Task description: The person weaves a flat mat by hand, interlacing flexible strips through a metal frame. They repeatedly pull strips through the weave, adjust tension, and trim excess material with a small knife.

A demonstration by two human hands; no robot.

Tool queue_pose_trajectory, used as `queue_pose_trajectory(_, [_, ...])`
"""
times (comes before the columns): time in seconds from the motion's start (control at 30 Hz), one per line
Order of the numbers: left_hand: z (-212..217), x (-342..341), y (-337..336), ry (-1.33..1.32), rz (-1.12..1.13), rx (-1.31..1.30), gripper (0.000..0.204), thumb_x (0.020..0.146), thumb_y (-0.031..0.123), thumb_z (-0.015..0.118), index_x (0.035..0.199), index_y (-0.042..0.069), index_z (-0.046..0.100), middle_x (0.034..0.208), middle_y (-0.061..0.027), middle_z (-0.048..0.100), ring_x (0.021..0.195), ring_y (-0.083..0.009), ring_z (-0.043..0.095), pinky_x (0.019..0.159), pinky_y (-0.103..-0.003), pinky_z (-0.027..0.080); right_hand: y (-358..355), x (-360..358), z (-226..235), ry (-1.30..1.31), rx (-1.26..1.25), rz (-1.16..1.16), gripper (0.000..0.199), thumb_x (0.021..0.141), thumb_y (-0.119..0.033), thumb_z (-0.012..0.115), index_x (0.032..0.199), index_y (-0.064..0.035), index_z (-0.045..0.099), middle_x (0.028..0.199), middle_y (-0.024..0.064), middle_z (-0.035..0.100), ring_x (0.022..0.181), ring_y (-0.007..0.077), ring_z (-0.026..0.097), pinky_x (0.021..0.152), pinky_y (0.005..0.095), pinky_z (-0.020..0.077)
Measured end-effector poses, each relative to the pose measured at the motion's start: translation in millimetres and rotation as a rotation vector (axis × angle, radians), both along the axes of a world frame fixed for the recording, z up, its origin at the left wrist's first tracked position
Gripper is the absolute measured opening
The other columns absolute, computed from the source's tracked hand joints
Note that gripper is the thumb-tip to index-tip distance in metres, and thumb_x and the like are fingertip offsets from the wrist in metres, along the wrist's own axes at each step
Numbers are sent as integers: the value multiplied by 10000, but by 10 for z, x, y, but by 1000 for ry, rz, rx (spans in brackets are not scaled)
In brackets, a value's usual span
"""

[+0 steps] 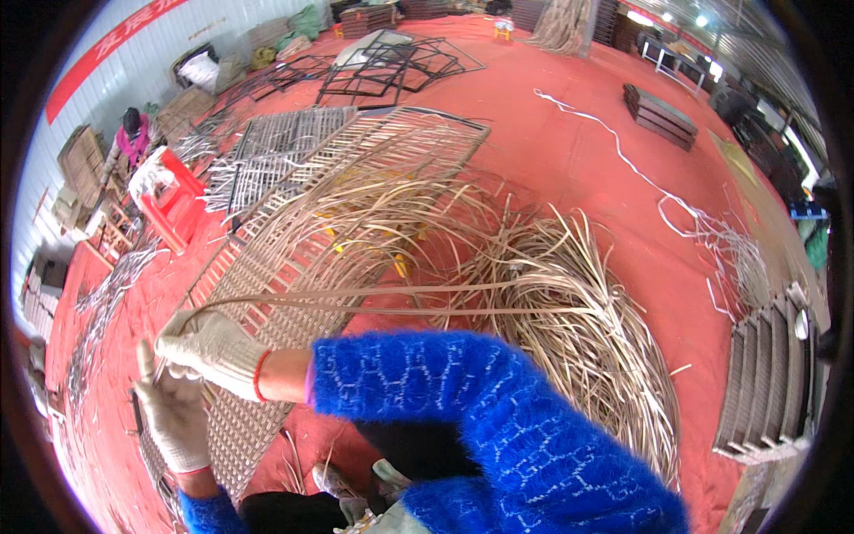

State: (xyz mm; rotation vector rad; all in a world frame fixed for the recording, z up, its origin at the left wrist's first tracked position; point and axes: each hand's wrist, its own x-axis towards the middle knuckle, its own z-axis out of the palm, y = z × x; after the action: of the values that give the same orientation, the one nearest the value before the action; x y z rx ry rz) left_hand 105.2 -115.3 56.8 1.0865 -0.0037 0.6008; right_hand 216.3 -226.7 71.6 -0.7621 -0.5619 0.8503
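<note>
My right hand [213, 353], in a white knit glove, is closed on a long brown flat weaving strip [427, 291]. From the fist the strip doubles back in two lengths to a loose heap of strips [587, 329] at the right. Just below and left of it, my gloved left hand [173, 423] has its fingers stretched out, close to the right fingertips and the panel edge. Beneath both hands lies a partly woven panel [245, 427], tightly woven at its near end. Its far part shows bare slats, with many loose strips spread over them.
Grey slatted panels [294, 133] and bare dark frames [391, 76] lie beyond. A person in pink [133, 133] is at the left behind a red plastic chair [169, 200]. Stacked brown panels [658, 116] sit far right, a ribbed panel [769, 378] nearer. White cord [614, 133] trails across the red floor.
</note>
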Motion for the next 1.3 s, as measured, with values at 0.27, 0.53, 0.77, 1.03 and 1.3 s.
queue_pose_trajectory(0.27, [-230,-793,1307,76,323,47,340,980,325,514,1173,50,563,627,73,254,526,-44,230,485,-196,207,17,134,-240,207,177,43,146,884,-229,617,870,-84,614,744,0,562,538,49,416,464,203,317])
queue_pose_trajectory(0.53, [-536,-1544,2308,456,898,121,333,973,344,522,1133,59,582,625,77,277,509,-32,247,459,-187,209,-1334,1392,-1288,455,-20,-233,219,908,-195,539,855,1,621,702,57,594,478,97,441,384,236,326])
queue_pose_trajectory(0.77, [-650,-2013,2812,577,1095,131,330,967,361,528,1098,66,598,622,81,297,494,-20,261,436,-179,209,-2191,2053,-1659,534,-67,-659,275,973,-255,491,842,-22,557,790,127,631,539,121,508,423,224,380])
queue_pose_trajectory(1.03, [-490,-2339,3026,555,1126,170,331,960,380,536,1058,75,617,620,85,320,477,-8,278,410,-170,211,11,751,141,-350,-81,-1,265,917,-235,486,746,-68,599,661,51,616,498,202,599,412,311,466])
queue_pose_trajectory(1.3, [-320,-1251,1916,388,653,242,251,961,332,545,902,98,612,609,83,385,459,-1,303,391,-152,225,34,584,399,-672,-118,457,301,962,-282,508,876,-13,611,721,82,656,553,179,633,458,282,521])
